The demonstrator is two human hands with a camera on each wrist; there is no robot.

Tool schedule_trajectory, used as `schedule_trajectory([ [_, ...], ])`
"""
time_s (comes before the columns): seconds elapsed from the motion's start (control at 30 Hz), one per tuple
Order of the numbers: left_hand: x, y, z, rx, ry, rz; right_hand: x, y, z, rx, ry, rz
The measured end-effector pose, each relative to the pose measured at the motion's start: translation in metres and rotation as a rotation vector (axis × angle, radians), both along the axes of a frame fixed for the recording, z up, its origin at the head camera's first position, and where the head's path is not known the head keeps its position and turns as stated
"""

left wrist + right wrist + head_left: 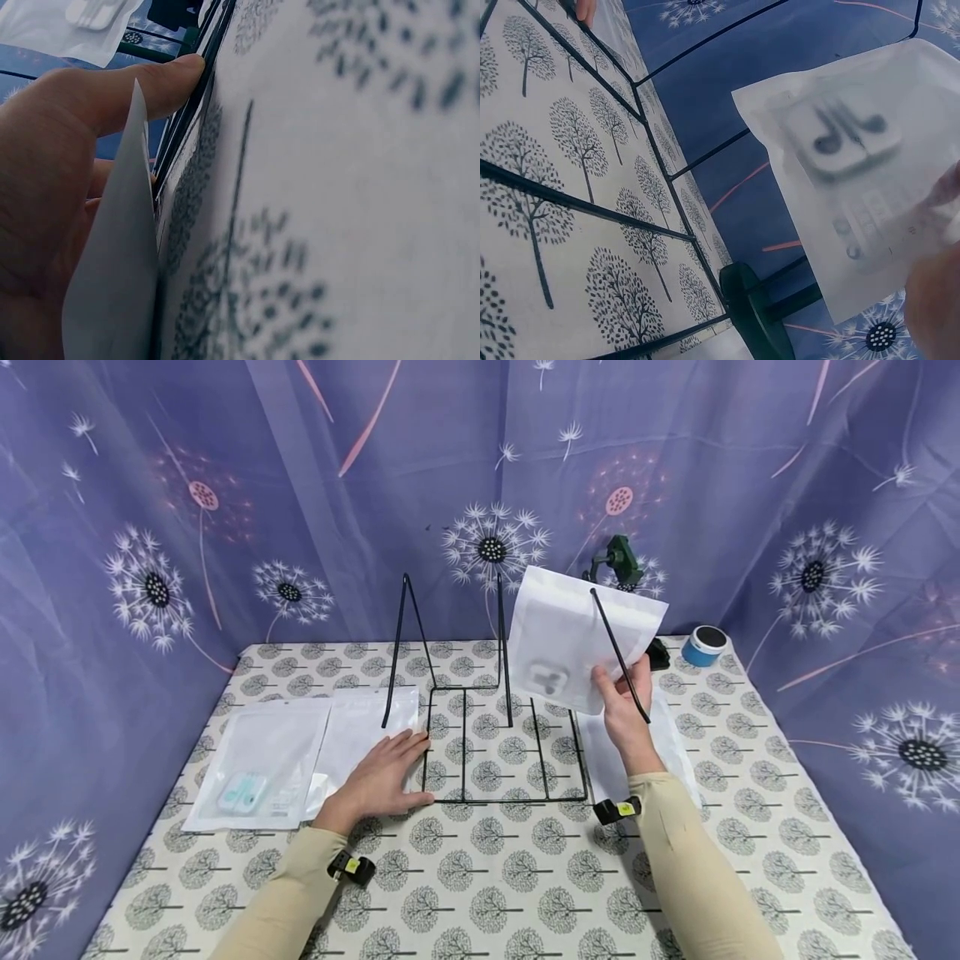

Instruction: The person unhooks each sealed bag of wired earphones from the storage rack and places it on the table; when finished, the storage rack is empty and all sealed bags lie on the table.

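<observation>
My right hand (pixel 628 714) pinches the lower right edge of a white zip pouch (pixel 551 627), holding it raised at the right side of a black wire rack (pixel 495 801). One slanting rod (pixel 611 631) of the rack crosses in front of the pouch in the head view. Through the pouch's clear side, the right wrist view shows earphones in a white square case (pixel 847 139). My left hand (pixel 384 777) rests at the rack's left base edge, fingers extended over a flat white pouch (pixel 360 718). In the left wrist view its thumb (pixel 161 86) touches the black wire.
Another pouch (pixel 270 735) with a pale turquoise item lies at the left. A white pouch (pixel 675 752) lies under my right forearm. Behind the rack stands a green stand (pixel 621 560); a blue round speaker (pixel 703 647) sits at the back right, before the curtain (pixel 360 527).
</observation>
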State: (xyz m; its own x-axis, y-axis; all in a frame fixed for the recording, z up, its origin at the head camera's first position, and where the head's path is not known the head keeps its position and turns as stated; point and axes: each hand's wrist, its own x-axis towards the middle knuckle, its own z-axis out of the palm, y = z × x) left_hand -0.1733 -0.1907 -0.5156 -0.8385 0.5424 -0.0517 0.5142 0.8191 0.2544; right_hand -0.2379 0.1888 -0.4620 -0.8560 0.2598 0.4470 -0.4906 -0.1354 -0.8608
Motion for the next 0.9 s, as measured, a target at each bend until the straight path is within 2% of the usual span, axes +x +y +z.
schedule_trajectory([
  [0.5,0.0,-0.001,-0.002,-0.004,0.005,0.0,0.01,0.005,-0.001,0.04,-0.019,-0.01],
  [0.9,-0.001,0.0,-0.002,0.003,0.025,-0.006,0.018,0.009,-0.004,0.015,-0.02,-0.006],
])
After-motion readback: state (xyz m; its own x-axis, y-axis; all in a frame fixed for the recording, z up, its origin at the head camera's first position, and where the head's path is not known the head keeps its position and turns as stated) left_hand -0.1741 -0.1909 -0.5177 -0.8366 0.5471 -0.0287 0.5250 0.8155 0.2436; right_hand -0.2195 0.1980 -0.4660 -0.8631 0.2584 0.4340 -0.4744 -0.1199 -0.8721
